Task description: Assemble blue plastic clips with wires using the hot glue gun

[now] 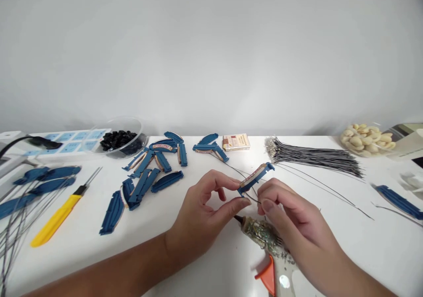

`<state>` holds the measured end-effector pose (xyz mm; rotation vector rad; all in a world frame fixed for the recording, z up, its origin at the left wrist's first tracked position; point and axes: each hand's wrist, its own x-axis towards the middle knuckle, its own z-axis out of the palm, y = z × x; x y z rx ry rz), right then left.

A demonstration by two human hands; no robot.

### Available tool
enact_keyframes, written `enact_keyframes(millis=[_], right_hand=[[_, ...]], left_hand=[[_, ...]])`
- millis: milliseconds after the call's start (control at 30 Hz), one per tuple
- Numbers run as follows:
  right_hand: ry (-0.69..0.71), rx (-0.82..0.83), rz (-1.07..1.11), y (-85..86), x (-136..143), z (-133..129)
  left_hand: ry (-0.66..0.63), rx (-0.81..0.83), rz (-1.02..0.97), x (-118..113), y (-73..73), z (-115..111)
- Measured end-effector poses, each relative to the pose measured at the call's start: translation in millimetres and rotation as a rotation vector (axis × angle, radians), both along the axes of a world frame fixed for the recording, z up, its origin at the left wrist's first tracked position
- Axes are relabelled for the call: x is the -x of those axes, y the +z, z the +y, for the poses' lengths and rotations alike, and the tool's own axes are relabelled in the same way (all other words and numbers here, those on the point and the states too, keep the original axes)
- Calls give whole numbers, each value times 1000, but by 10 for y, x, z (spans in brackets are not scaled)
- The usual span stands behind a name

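Plain pale wall behind, white desk below. At far left, flat blue pieces with thin wires trailing toward the near edge, then a yellow-handled tool with two metal prongs, angled away. Farther back, a clear bowl of black chunks. Next, a loose pile of blue parts, one lettered "THEATRE". Near the middle, left grip pinching one end of a blue sign part between thumb and forefinger, raised and tilted between both hands; behind it, a small box. Lower down, a glue gun with an orange trigger, partly hidden by the right grip, closed on a thin dark wire at the part's underside. Farther right, a bundle of black wires, heaped pale shells, and another blue piece.
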<state>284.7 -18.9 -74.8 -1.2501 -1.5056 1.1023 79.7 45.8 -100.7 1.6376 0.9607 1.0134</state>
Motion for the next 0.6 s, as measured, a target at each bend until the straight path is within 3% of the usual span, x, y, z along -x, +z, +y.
enact_keyframes(millis=[200, 400, 600], right_hand=[[-27, -147, -50, 39, 22, -33], [-6, -222, -1, 132, 34, -47], [12, -290, -4, 91, -6, -99]], left_hand=[[-54, -74, -76, 2, 83, -31], [-113, -265, -113, 5, 297, -71], [-216, -464, -78, 44, 442, -80]])
